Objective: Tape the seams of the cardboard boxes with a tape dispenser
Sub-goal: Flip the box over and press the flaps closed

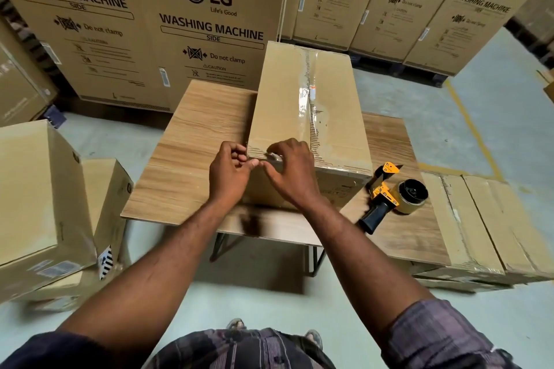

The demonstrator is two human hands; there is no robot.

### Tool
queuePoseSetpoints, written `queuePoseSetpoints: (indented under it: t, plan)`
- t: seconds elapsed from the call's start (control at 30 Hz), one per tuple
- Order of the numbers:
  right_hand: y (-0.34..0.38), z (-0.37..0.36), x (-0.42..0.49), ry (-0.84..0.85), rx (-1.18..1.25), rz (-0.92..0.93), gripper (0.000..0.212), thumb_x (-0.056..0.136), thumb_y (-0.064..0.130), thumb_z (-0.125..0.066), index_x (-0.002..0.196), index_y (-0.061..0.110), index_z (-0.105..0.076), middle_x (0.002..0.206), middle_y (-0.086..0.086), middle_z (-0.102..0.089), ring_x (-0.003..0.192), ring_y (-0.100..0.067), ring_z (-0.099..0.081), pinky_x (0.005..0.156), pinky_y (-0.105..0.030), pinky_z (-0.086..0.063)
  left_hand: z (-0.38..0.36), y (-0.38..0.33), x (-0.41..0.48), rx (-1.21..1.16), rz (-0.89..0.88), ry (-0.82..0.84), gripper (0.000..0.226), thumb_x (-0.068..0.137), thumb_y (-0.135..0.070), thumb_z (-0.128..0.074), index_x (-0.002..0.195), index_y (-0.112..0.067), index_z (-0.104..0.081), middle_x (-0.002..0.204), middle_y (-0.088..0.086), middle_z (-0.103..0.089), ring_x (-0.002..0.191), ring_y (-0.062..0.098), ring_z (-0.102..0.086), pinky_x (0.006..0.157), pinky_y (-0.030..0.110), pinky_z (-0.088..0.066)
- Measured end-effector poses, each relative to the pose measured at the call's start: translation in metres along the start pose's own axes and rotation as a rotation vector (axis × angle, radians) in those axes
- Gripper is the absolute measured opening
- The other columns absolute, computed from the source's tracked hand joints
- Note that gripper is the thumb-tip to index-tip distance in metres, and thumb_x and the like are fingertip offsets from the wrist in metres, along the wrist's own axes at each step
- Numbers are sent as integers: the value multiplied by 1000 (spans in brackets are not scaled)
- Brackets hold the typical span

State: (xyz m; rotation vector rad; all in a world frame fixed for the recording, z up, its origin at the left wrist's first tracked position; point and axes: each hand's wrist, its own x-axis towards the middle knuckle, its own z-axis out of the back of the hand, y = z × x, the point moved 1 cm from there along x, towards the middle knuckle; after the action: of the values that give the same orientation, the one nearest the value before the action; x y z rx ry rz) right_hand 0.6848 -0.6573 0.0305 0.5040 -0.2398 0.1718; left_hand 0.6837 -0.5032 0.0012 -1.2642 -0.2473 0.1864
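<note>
In the head view a long brown cardboard box lies lengthwise on a wood-grain table top, with a strip of clear tape running along its top seam towards the near edge. Both hands meet at the box's near left corner. The left hand has its fingers curled against the left side of that corner and its thumb laid across the front face, so it grips the corner. The right hand has bent fingers on the top edge over a shiny, crumpled bit of tape, its thumb reaching left to touch the other thumb; whether it pinches the tape or only presses it I cannot tell. The yellow-and-black tape dispenser lies unheld on the table, just right of the box. Large printed washing machine cartons stand behind, and plain cardboard boxes sit on the floor at the left.
</note>
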Motion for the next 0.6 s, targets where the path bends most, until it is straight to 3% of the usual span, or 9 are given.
queuePoseSetpoints:
  t: [0.07,0.17,0.27,0.37,0.43,0.5,0.57,0.6]
  plan:
    - [10,-3,9,28,-25,-10,29,90,51,-67,104,25,-68,110,-1,-60,108,-22,-48,87,-39,-37,-4,-2,-10,-22,22,-31,33,85,-3,-75,105,-19,-53,91,-4,-64,84,13,-66,71,19,-54]
    - [19,-11,19,28,-99,-74,44,85,66,-61,99,24,-62,107,-2,-56,107,-23,-46,88,-42,-36,-8,-1,-25,-54,50,-22,46,85,3,-71,117,-22,-49,100,-8,-65,89,2,-65,77,19,-55]
    - [24,-19,25,38,-173,-93,53,80,72,-64,100,23,-59,109,-3,-56,106,-24,-47,89,-43,-38,-9,11,-25,-41,78,54,59,84,4,-70,131,-22,-45,104,-5,-66,88,2,-66,78,20,-55]
    - [22,-22,25,64,-142,-60,47,82,62,-70,103,22,-58,109,-3,-58,104,-25,-50,88,-44,-39,-4,24,-18,95,224,188,55,86,-3,-69,133,-22,-48,111,1,-68,85,3,-63,72,17,-52]
    - [16,-21,24,75,-74,2,42,83,53,-75,103,21,-57,107,-3,-58,102,-26,-51,85,-43,-38,1,25,-16,178,222,135,54,88,-7,-69,136,-18,-48,120,3,-65,82,-2,-57,69,9,-43]
    - [11,-18,22,90,-18,35,38,82,41,-80,104,20,-58,107,-3,-58,102,-27,-51,83,-41,-36,2,22,-13,179,88,61,64,88,-6,-69,145,-15,-40,135,2,-55,102,2,-56,88,10,-42]
    - [8,-16,21,100,34,27,37,78,30,-82,105,19,-59,107,-2,-58,102,-26,-51,84,-40,-37,-3,21,-13,149,-1,165,78,88,-3,-65,155,-21,-28,149,0,-45,128,9,-49,106,23,-40]
    - [7,-16,20,93,63,16,37,76,26,-82,105,19,-59,105,-1,-57,101,-25,-51,84,-41,-39,-6,21,-15,165,-2,249,84,88,-2,-63,158,-25,-21,150,0,-45,131,13,-48,105,25,-41]
